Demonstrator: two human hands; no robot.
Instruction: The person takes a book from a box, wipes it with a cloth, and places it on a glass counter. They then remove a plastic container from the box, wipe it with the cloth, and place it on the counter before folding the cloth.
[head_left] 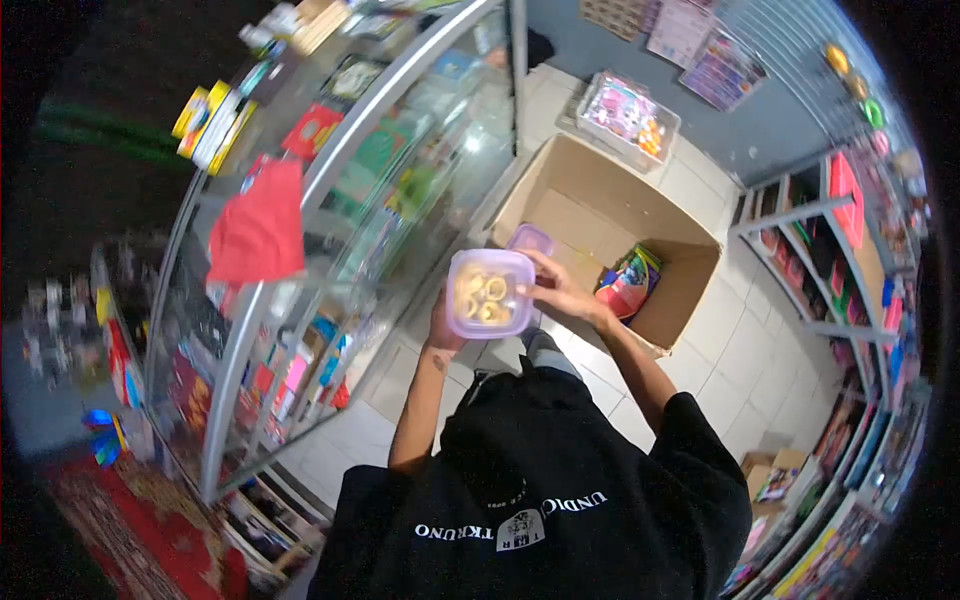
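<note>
The plastic container (489, 293), clear with a lilac tint and ring-shaped pieces inside, is held up in front of the person's chest, above the tiled floor (720, 320). The left hand (443, 328) cups it from below at its left edge, grip closed on it. The right hand (560, 292) closes on its right edge. A second lilac lid or tub (530, 239) sits just behind it. An open cardboard box (600, 215) stands on the floor beyond, beside the glass display case (400, 180).
</note>
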